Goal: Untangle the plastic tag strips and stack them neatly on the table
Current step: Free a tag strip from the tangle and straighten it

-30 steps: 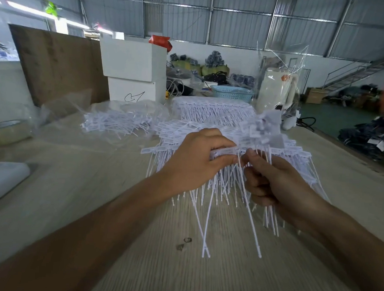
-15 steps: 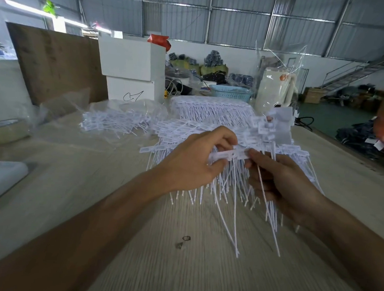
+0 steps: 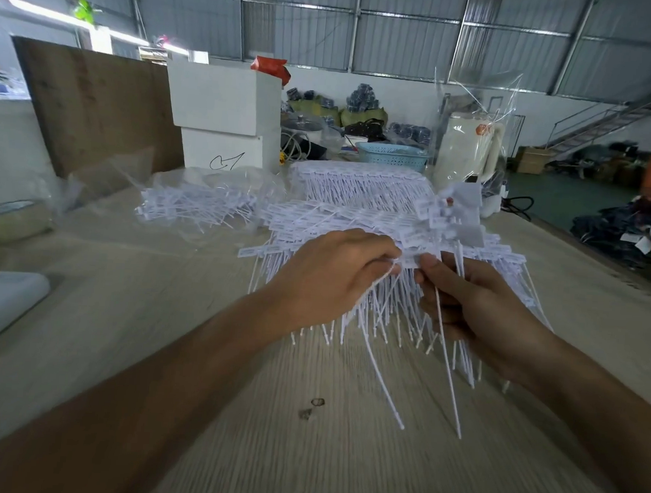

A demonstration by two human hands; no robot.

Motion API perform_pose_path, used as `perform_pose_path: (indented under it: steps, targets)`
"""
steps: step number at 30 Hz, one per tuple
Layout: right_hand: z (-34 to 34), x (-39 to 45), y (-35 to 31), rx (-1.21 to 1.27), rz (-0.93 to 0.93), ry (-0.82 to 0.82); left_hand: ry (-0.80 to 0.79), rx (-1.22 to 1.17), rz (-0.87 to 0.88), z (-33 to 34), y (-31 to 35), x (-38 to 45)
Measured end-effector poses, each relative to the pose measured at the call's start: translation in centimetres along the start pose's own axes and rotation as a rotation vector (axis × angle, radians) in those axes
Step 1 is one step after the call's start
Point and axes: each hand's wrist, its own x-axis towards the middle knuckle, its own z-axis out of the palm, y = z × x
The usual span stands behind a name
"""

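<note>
Two hands held one white plastic tag strip (image 3: pixel 410 260) above the near middle of the table (image 3: pixel 158 331). The left hand (image 3: pixel 329 281) pinched the strip's flat head bar between thumb and curled fingers; the right hand (image 3: pixel 476 312) gripped its other end, fingers curled round several thin tails. The head bar ran left to right, and its slender, stiff tails hung toward the near edge, two of them reaching well past the rest.

Directly beneath and beyond the hands lay the stacked strips (image 3: pixel 317 223), flat rectangular tag heads overlapping in rows, tails fanned toward the viewer. A second, neater stack (image 3: pixel 358 183) sat farther back. A loose tangled bunch (image 3: pixel 189 207) lay to the far left inside crumpled clear plastic film (image 3: pixel 129 181).

The table surface was pale wood grain, matte, with a small dark knot (image 3: pixel 312 407) near centre. Bare tabletop extended near and left of the hands. White boxes (image 3: pixel 225 118), a brown board (image 3: pixel 96 99) and a blue basket (image 3: pixel 394 157) stood along the far side.
</note>
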Motion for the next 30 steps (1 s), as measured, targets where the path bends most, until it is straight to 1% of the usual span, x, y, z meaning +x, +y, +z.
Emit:
perform_pose_path:
  steps: [6,10,13,17,21,23,26,30]
  targets:
    - [0.03,-0.08,0.22,-0.053,-0.062,-0.033,-0.046,-0.251,-0.101,-0.22,-0.08,0.24]
    - [0.01,-0.07,0.31,-0.188,-0.135,0.019,-0.083,-0.378,-0.194,-0.25,-0.38,0.27]
    - [-0.01,0.03,0.34,-0.123,-0.114,0.021,-0.042,-0.41,-0.203,-0.35,-0.34,0.2]
    - [-0.17,0.13,0.16,-0.031,-0.055,-0.01,0.019,-0.395,-0.184,-0.27,-0.02,0.16]
    - [-0.22,0.14,0.06,-0.067,-0.038,-0.088,0.106,-0.432,-0.187,-0.35,0.02,0.24]
    - [-0.24,0.14,0.08,-0.083,-0.027,-0.103,0.122,-0.434,-0.193,-0.28,0.0,0.21]
    - [-0.27,0.12,0.06,-0.097,-0.008,-0.103,0.117,-0.426,-0.21,-0.06,-0.04,0.2]
    - [-0.15,0.21,0.13,-0.1,0.02,-0.05,0.126,-0.498,-0.254,0.25,0.04,0.32]
